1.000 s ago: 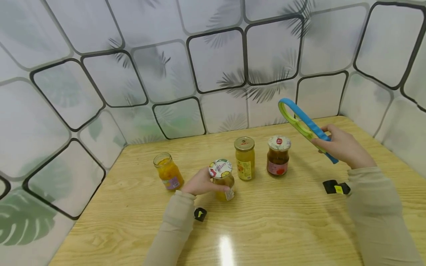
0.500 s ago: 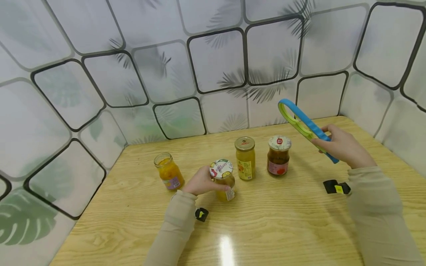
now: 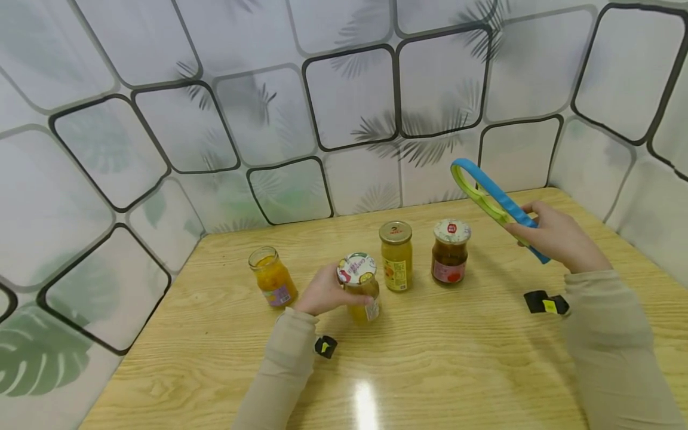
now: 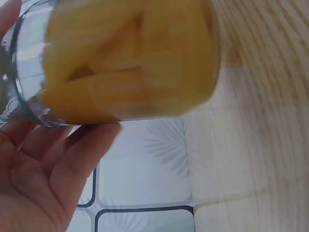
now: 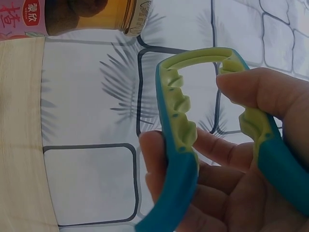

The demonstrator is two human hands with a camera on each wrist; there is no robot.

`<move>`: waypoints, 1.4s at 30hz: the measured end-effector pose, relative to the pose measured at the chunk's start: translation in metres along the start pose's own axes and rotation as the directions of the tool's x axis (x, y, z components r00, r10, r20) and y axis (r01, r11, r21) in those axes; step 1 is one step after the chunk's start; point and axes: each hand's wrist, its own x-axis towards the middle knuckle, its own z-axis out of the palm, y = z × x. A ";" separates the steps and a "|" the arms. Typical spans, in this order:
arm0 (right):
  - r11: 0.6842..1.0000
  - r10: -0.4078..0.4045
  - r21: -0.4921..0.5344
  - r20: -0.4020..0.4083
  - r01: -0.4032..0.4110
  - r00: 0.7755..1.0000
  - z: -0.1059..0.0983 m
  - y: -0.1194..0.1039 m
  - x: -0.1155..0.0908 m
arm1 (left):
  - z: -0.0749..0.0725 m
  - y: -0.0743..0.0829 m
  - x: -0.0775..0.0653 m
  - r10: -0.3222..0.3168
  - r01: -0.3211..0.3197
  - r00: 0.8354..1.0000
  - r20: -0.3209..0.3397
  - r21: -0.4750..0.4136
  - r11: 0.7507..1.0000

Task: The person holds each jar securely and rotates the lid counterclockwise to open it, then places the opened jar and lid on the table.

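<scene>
My left hand [image 3: 328,292] grips a glass jar [image 3: 363,304] of yellow fruit by its side, thumb across the front. Its white lid with a coloured fruit print is on. In the left wrist view the jar [image 4: 130,63] fills the top, fingers [image 4: 87,154] against the glass. Raised on the right, my right hand [image 3: 559,236] holds a blue and green jar opener [image 3: 497,197] between thumb and fingers. The right wrist view shows the opener's [image 5: 176,101] ridged green inner sides, with a gap between its two arms.
Left of my left hand stands a lidless jar [image 3: 274,280] of orange fruit. Behind the held jar are a gold-lidded yellow jar [image 3: 396,263] and a dark red jar [image 3: 449,257] with a white lid. A patterned wall [image 3: 355,179] backs the wooden table [image 3: 430,358].
The jar in my left hand has risen slightly and its lid leans back a little. My right hand, with the jar opener, has shifted very slightly right.
</scene>
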 end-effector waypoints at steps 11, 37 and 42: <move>1.000 -0.005 -0.011 -0.030 0.004 1.000 -0.001 -0.004 -0.003 | 0.006 0.000 0.002 0.054 -0.070 0.991 -0.125 -0.130 0.989; 0.999 -0.048 0.012 -0.106 0.049 0.993 0.001 -0.036 -0.024 | 0.017 0.003 0.001 0.102 -0.152 0.943 -0.318 -0.136 0.979; 0.997 -0.079 -0.024 -0.115 0.077 0.990 0.005 -0.046 -0.027 | 0.019 0.004 0.001 0.108 -0.156 0.940 -0.323 -0.126 0.980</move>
